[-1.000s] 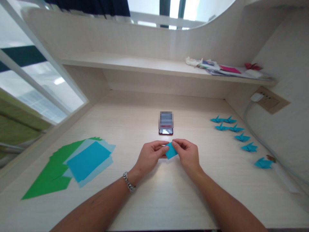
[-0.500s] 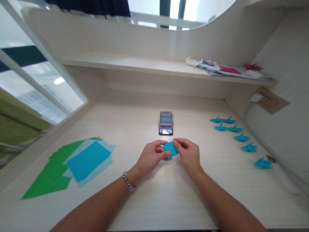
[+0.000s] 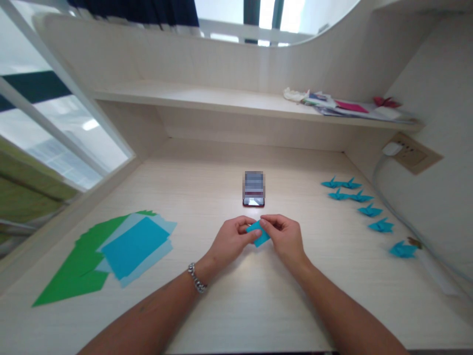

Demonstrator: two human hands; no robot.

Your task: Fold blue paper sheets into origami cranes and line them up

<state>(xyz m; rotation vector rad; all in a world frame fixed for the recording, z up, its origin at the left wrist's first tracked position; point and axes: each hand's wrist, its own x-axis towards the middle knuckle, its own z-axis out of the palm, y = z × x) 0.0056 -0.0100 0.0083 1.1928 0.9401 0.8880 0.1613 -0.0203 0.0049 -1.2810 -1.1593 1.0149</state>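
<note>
A small folded piece of blue paper (image 3: 261, 238) is held between my two hands, just above the desk. My left hand (image 3: 235, 236) pinches its left side, with the thumb on top. The thumb and fingers of my right hand (image 3: 286, 234) grip its upper right edge. Fingertips hide part of the paper, so its exact fold cannot be made out. Just beyond my hands a phone (image 3: 253, 201) lies on the desk, its upper part blurred. Several folded blue paper cranes (image 3: 370, 210) stand along the right side.
At the left, blue paper sheets (image 3: 136, 244) lie over green paper (image 3: 74, 271). A cable (image 3: 391, 209) runs down from a wall socket (image 3: 416, 154) on the right, near a white strip (image 3: 438, 273). Papers (image 3: 351, 106) rest on the shelf (image 3: 207, 101) above the desk.
Both hands still hold the blue paper. It has turned and shifted slightly left, and my right hand has moved a little left with it. The things on the desk have not moved.
</note>
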